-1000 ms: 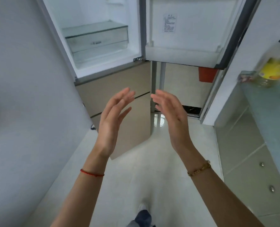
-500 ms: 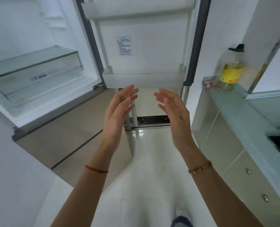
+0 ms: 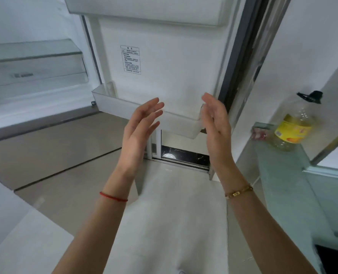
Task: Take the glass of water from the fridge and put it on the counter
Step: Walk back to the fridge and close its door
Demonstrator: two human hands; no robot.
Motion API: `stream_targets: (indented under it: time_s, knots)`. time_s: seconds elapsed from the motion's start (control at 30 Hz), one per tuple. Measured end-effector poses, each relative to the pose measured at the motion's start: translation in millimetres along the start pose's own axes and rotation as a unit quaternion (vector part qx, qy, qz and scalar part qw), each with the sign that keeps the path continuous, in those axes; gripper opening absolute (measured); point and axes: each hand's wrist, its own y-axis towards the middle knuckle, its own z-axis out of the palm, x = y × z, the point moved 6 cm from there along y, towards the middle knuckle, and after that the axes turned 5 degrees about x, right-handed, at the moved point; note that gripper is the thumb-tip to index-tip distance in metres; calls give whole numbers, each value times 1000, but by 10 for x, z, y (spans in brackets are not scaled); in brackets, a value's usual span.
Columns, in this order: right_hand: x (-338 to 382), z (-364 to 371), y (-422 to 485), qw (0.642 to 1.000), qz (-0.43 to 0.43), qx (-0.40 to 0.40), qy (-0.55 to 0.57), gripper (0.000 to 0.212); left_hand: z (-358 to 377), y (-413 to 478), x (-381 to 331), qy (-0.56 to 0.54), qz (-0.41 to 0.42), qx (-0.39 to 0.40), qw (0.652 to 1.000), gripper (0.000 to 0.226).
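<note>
The fridge stands open ahead, its white inner door (image 3: 164, 62) facing me with a door shelf (image 3: 124, 109) at its foot and a clear drawer (image 3: 35, 70) inside on the left. No glass of water is in view. My left hand (image 3: 138, 131) and my right hand (image 3: 215, 123) are raised in front of the door shelf, palms facing each other, fingers apart, holding nothing. The pale green counter (image 3: 282, 175) runs along the right side.
A large bottle of yellow oil (image 3: 294, 123) with a black cap stands at the counter's far end, beside a small pink packet (image 3: 259, 133). Beige lower fridge drawers (image 3: 55, 155) lie left of my arms. White floor tiles (image 3: 174, 214) stretch below.
The view has tilted up and turned right, so the fridge door and the counter look closer. Both hands have stayed raised and open, now a little wider apart.
</note>
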Motion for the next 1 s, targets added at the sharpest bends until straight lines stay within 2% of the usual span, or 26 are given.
stream_targets:
  time_s: [0.23,0.37,0.57,0.9,1.0]
  knots:
    - [-446,-503,710,999,33,-30,-21,60,277,319,206,18,-9,-57,998,43]
    - [-601,-473,858,995,0,-58,-76,68,330,500,291,26,-11,-62,998,43]
    - [-661,-444,910,992,-21,-90,-81,62,368,619,329,42,-7,-55,998,38]
    - [-308,-132,163,988,-92,-90,-88,60,280,198,133,57,16,-89,994,39]
    - [-129,130,-207,983,-126,-85,-102,52,55,-127,-4,64,25,-121,990,39]
